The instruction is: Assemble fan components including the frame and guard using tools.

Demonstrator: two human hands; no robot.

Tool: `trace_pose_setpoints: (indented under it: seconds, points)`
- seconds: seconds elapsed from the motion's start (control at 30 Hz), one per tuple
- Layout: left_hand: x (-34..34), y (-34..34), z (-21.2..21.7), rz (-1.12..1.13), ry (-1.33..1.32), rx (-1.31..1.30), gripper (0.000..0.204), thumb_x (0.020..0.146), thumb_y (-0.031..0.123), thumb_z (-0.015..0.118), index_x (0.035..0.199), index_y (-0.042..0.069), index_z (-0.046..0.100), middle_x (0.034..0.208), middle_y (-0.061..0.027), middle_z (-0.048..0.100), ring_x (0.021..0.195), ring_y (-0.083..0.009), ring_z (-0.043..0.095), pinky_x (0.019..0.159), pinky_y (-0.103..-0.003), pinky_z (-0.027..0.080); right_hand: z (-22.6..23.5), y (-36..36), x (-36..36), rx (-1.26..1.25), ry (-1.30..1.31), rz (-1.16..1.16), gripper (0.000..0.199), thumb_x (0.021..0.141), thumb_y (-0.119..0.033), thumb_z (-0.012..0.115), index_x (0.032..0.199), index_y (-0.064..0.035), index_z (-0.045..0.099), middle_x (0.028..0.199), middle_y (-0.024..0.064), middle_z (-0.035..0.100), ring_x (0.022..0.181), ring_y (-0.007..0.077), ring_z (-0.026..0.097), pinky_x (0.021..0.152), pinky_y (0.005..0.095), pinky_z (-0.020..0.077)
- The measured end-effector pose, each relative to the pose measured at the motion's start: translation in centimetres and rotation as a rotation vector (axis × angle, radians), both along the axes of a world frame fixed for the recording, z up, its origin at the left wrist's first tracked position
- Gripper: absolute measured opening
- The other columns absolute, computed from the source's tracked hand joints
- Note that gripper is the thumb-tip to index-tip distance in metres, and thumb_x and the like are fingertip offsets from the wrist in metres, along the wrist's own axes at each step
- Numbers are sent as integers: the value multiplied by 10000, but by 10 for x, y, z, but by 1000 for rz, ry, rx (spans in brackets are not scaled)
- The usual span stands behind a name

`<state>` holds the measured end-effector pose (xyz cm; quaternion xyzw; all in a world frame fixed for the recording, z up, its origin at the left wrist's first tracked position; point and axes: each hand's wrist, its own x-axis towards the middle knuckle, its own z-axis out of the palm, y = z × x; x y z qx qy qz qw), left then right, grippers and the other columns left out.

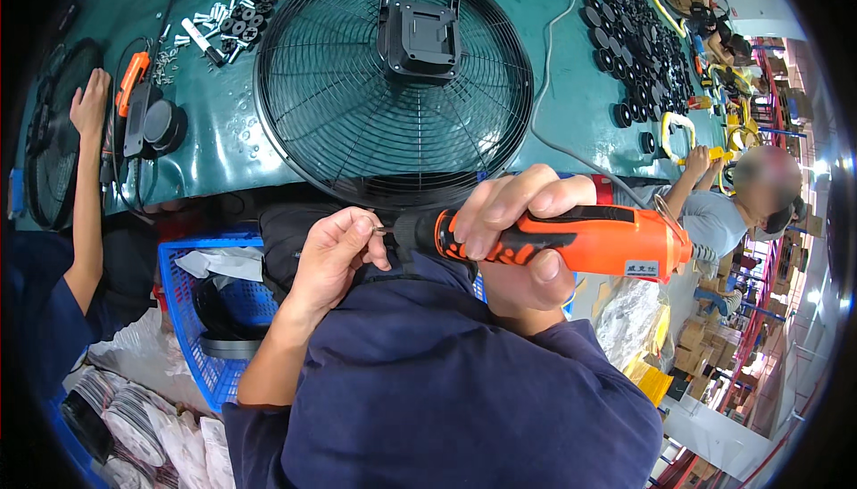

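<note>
Orange-and-black power screwdriver (616, 243), one, gripped in right hand (522, 221); left hand (344, 243), fingers pinched at its metal tip; round black fan grille (357, 114), on green table (219, 109); blue crate (189, 351), below table level.

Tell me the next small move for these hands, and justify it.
Probably steady the small metal piece at the tip of the orange power driver so it sits straight: the left hand pinches it there, while the right hand grips the driver, held sideways near the fan guard. Bit or screw, I cannot tell.
</note>
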<state>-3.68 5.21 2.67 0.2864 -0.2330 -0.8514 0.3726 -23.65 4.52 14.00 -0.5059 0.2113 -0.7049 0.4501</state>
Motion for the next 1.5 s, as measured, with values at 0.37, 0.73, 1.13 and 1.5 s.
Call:
trace_pose_setpoints:
  seconds: [0.37,0.73,1.13,1.5]
  points:
    - [2,-1,-7,-55,156,78,194,1046,180,601,1090,-1,656,898,-98,732,802,-185,721,767,-317,600,-5,3,-4,-23,26,-14,375,964,-289,677,1172,-51,476,985,150,593,640,222,629,605,375,545]
    - [-18,-7,-23,-309,37,365,274,1060,264,581,1059,4,669,934,-116,739,819,-193,744,716,-310,636,-19,8,-24,-190,268,62,423,827,-86,733,1168,-6,495,928,196,657,694,282,683,631,397,568]
    - [-36,-8,-26,-305,-126,390,350,1049,364,591,988,27,665,870,-88,705,759,-169,719,651,-314,637,-38,2,-28,-141,337,39,422,858,-109,724,1196,2,498,944,185,636,753,236,671,679,350,563]
    - [-24,-8,-26,-170,-74,368,350,1035,318,627,1085,-28,618,1017,-126,696,926,-192,718,736,-349,649,-31,-12,-19,-1,474,5,425,924,-299,757,1132,-48,485,875,142,616,644,224,640,615,363,561]
